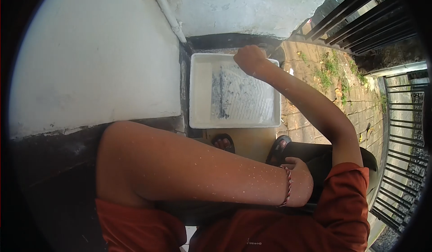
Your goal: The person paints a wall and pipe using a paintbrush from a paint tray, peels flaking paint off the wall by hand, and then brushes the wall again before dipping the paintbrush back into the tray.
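Note:
A white paint tray (200, 92) with a ridged, paint-smudged slope lies on the ground by the wall. Over the tray's far right edge is my right hand (250, 59), its fingers curled closed; whatever it may hold is hidden from view. My left arm, speckled with paint and wearing a braided bracelet (287, 186), crosses in front of my body. Near my right knee, my left hand (299, 180) is bent down, its fingers mostly hidden.
White walls (99, 58) with a dark base and a pipe (166, 11) stand behind and left. My sandalled feet are just below the tray. Paving (355, 112) with weeds lies right, bordered by black metal railings (405, 150).

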The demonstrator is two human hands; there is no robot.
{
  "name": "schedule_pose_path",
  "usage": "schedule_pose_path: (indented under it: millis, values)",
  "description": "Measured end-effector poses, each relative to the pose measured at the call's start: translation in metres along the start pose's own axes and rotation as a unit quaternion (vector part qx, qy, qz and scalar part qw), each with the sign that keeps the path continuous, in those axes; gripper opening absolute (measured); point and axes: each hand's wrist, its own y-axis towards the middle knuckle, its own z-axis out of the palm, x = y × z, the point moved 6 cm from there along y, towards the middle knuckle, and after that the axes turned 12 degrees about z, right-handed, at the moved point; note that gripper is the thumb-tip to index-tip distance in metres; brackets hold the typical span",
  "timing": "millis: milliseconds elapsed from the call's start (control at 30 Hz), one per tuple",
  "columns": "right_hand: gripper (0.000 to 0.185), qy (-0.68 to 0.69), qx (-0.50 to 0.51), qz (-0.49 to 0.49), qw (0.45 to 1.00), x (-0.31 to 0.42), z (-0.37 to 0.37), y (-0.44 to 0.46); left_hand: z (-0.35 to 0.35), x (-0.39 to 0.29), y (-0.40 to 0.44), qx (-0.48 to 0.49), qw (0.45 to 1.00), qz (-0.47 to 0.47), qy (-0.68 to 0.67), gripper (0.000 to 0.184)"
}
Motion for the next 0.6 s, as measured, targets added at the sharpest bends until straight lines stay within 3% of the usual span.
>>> schedule_pose_path:
  millis: [67, 133, 200, 300, 367, 433, 600]
  values:
    - [0.014, 0.007, 0.002, -0.029, 1.000, 0.011, -0.004, 0.011, 0.006, 0.005, 0.011, 0.005, 0.997, -0.051, -0.065, 0.048]
    - [0.013, 0.012, -0.001, -0.063, 0.998, 0.015, 0.002, 0.025, 0.013, 0.007, 0.021, 0.011, 0.996, -0.054, -0.065, 0.047]
    - [0.014, 0.179, -0.051, -0.078, 0.980, 0.014, 0.000, 0.033, 0.016, 0.008, 0.017, 0.010, 0.996, -0.055, -0.069, 0.046]
    - [0.014, 0.220, -0.099, -0.042, 0.970, -0.004, 0.007, 0.029, 0.008, 0.006, 0.000, 0.008, 0.998, -0.061, -0.033, 0.046]
    - [0.013, 0.114, 0.009, -0.003, 0.993, -0.021, 0.021, 0.020, 0.004, 0.009, -0.001, 0.022, 0.996, -0.083, -0.010, 0.047]
    - [0.011, 0.112, 0.097, 0.009, 0.989, -0.044, 0.034, 0.009, 0.002, 0.013, 0.003, 0.024, 0.997, -0.072, -0.015, 0.047]
    - [0.012, 0.101, 0.076, 0.012, 0.992, -0.077, 0.037, -0.017, 0.004, 0.024, 0.016, -0.002, 0.998, -0.053, -0.029, 0.044]
